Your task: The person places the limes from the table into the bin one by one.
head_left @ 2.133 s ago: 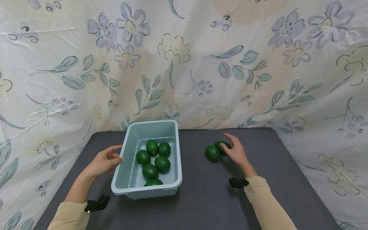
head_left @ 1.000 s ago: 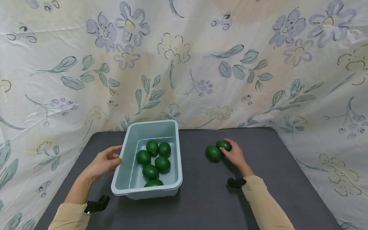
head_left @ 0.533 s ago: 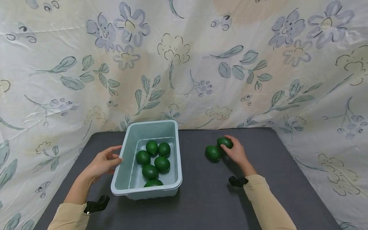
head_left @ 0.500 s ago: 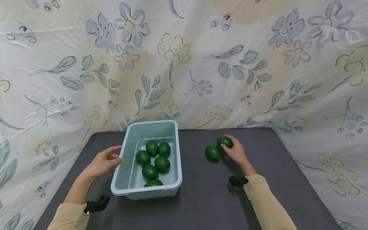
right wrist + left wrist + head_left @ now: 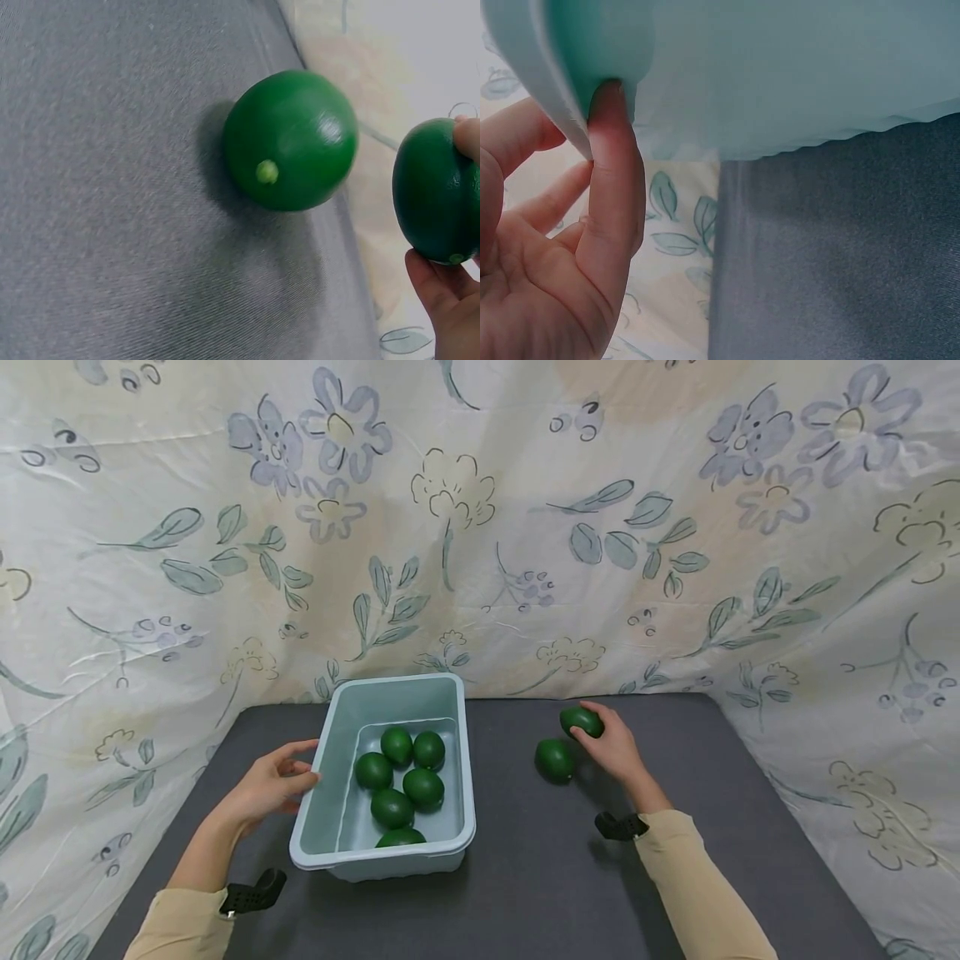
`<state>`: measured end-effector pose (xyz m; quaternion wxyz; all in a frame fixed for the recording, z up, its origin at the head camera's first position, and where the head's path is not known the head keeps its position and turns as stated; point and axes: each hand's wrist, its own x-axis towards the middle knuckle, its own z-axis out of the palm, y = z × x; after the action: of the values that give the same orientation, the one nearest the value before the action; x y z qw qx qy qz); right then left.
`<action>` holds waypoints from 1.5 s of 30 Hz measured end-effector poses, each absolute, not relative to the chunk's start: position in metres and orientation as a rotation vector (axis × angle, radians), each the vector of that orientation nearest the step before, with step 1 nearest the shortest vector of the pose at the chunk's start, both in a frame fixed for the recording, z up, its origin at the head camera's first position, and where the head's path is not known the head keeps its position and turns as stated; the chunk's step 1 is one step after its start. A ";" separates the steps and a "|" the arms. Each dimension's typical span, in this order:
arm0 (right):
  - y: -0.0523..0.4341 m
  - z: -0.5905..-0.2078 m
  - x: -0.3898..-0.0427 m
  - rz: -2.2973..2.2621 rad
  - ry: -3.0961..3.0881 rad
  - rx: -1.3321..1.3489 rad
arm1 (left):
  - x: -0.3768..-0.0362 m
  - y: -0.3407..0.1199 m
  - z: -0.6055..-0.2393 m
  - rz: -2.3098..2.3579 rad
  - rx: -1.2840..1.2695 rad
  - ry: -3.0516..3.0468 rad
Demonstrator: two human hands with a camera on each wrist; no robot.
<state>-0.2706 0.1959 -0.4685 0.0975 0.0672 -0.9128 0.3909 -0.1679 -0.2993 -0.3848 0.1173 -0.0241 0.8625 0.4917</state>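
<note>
A pale blue-green plastic bin (image 5: 397, 687) stands on the table, with several smooth green avocados (image 5: 392, 808) on its floor. My left hand (image 5: 268, 783) pinches the bin's left rim; in the left wrist view, the left hand (image 5: 570, 255) has digits on both sides of the bin's edge (image 5: 525, 67). My right hand (image 5: 617, 747) holds an avocado (image 5: 581, 721) between thumb and fingers, raised above the table. Below and to its left, another avocado (image 5: 554, 761) lies on the table. The right wrist view shows this lying avocado (image 5: 292, 142) with its pale stem nub, apart from the held avocado (image 5: 431, 191).
The dark grey tabletop (image 5: 525, 893) runs back to a hanging floral cloth (image 5: 480, 527), which also borders both sides. Each wrist wears a black strap, such as the right wrist strap (image 5: 621, 827).
My right hand has closed round the farther avocado and lifted it up and away from its neighbour. The left hand and the bin have stayed in place.
</note>
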 end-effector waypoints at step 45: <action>0.090 -0.399 -0.259 1.317 -2.607 0.559 | -0.169 -0.299 -0.386 1.466 -0.085 2.496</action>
<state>-0.2589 0.0902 -0.3990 0.0837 0.1874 -0.8736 0.4411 -0.1685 -0.2990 -0.3859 0.1228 -0.0290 0.8554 0.5024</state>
